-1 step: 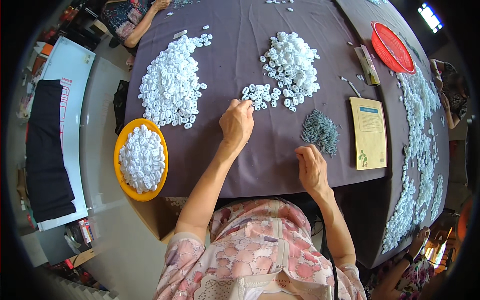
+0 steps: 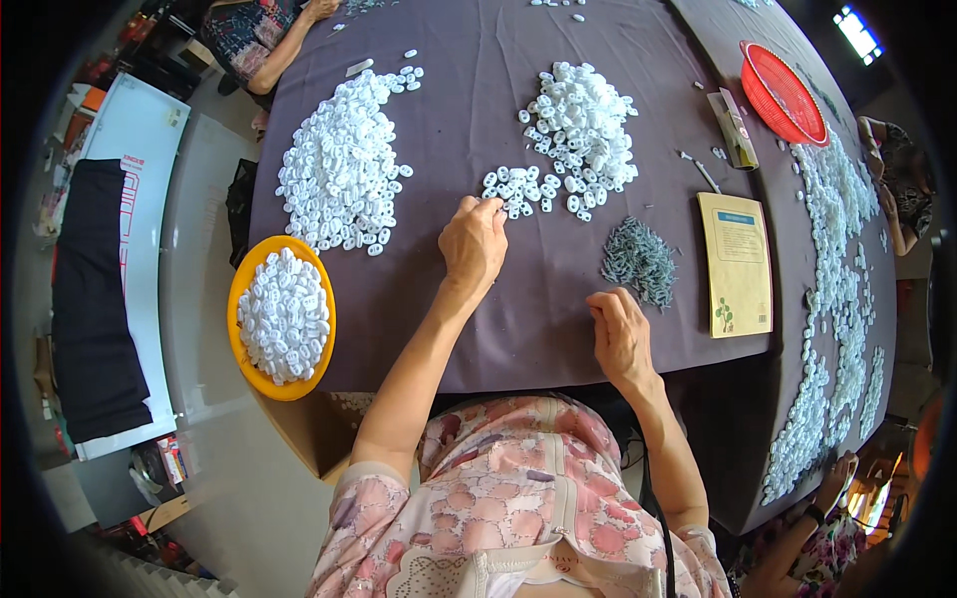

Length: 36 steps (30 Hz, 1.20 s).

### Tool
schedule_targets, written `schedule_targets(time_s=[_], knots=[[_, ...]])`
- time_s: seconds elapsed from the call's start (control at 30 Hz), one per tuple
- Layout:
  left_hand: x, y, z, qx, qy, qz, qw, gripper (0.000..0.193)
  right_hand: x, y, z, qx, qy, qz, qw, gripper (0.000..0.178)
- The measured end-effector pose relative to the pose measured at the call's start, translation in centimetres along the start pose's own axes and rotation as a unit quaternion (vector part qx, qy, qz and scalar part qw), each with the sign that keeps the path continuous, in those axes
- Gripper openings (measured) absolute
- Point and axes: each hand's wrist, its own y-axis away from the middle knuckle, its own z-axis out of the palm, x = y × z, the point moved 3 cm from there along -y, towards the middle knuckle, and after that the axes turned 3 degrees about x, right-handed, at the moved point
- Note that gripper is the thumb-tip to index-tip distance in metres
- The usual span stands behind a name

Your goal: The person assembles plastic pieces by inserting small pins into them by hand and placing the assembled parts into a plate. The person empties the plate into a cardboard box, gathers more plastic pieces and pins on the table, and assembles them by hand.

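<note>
Right hand is holding its fingers curled just nearer than grey pile. Yellow bowl is standing far left of pile, tan packet lying just right. Left hand is meeting white cluster left of and beyond pile, fingertips together; what either grips, cannot tell. Tablecloth is spreading under pile, floor showing far left. Counting one bowl, one packet, two large white heaps beyond pile

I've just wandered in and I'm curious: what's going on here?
A person's left hand is at a small cluster of white, oval, plastic-looking pieces; any grip is unclear. The curled right hand is near a heap of thin grey-green slivers. Farther left, a yellow oval bowl holds more white pieces.
</note>
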Motion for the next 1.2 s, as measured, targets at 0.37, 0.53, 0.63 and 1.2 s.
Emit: schedule_targets(time_s=[0.37, 0.53, 0.63, 1.2], knots=[[2.8, 3.6, -2.1, -0.109, 0.309, -0.125, 0.937, 0.004, -0.7, -0.8, 0.3, 0.02, -0.131, 0.047, 0.99, 0.011], [4.7, 7.0, -2.7, -0.133, 0.449, -0.179, 0.866, 0.01, -2.3, -2.3, 1.9, 0.035, -0.209, 0.067, 0.975, 0.007], [5.4, 7.7, -2.7, -0.118, 0.479, -0.179, 0.851, 0.009, -2.2, -1.9, 3.1, 0.027, -0.31, 0.146, 0.939, 0.006], [5.6, 8.2, -3.4, -0.102, 0.549, -0.229, 0.797, 0.008, -2.5, -1.2, 2.1, 0.034, -0.467, 0.194, 0.862, 0.014]])
